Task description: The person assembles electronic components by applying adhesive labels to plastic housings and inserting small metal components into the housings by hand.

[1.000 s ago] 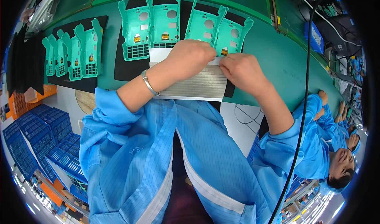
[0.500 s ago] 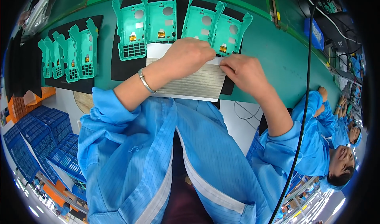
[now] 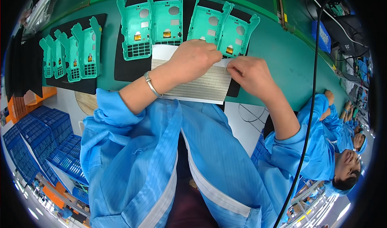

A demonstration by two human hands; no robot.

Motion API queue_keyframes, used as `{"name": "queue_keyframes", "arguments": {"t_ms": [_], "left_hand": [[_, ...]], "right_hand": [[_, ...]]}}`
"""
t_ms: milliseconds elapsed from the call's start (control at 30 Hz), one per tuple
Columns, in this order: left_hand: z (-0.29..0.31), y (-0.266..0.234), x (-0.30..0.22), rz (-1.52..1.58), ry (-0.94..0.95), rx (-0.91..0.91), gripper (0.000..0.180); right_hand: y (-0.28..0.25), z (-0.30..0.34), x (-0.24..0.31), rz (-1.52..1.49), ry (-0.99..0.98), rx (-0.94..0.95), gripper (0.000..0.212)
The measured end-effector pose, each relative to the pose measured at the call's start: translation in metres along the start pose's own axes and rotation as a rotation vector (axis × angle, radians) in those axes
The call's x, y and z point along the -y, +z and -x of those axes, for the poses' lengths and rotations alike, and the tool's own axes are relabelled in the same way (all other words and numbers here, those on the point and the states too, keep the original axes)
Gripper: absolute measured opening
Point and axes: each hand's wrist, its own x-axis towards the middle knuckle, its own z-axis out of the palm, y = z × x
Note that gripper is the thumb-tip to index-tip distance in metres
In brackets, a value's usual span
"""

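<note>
A white-edged sheet covered with narrow grey-beige strips lies at the table's front edge, over a black mat. My left hand reaches across it, fingers closed in a pinch near its upper right edge. Close beside, my right hand is closed with thumb and index finger at the sheet's right corner. Whatever is between the fingertips of either hand is too small or hidden to make out. Just beyond the hands stand green plastic housings, a left pair and a right pair, partly covered by my left hand and the sheet.
More green housings rest on a black mat at the left of the green table. Blue crates and an orange crate are at lower left. A black cable hangs on the right, near a co-worker in blue.
The whole view has shifted slightly. Both hands keep nearly the same pinched pose at the sheet's upper right edge, and the housings stay in place.
</note>
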Motion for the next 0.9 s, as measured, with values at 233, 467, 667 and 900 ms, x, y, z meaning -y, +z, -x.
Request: {"name": "queue_keyframes", "arguments": {"t_ms": [233, 467, 667, 900], "left_hand": [[0.0, -0.002, 0.0, 0.011, 0.008, -0.002, 0.009], [-0.001, -0.003, -0.005, 0.006, -0.042, 0.017, 0.008], [0.001, -0.005, -0.003, 0.009, -0.048, 0.039, 0.007], [0.002, -0.003, -0.003, 0.02, -0.052, 0.015, 0.007]], "right_hand": [[-0.003, -0.008, 0.002, 0.086, -0.026, 0.04, 0.008], [-0.008, -0.002, 0.0, -0.028, -0.045, 0.065, 0.005], [-0.018, -0.015, -0.026, -0.058, 0.29, -0.147, 0.011], [-0.009, -0.03, -0.037, 0.194, 0.216, -0.143, 0.007]]}}
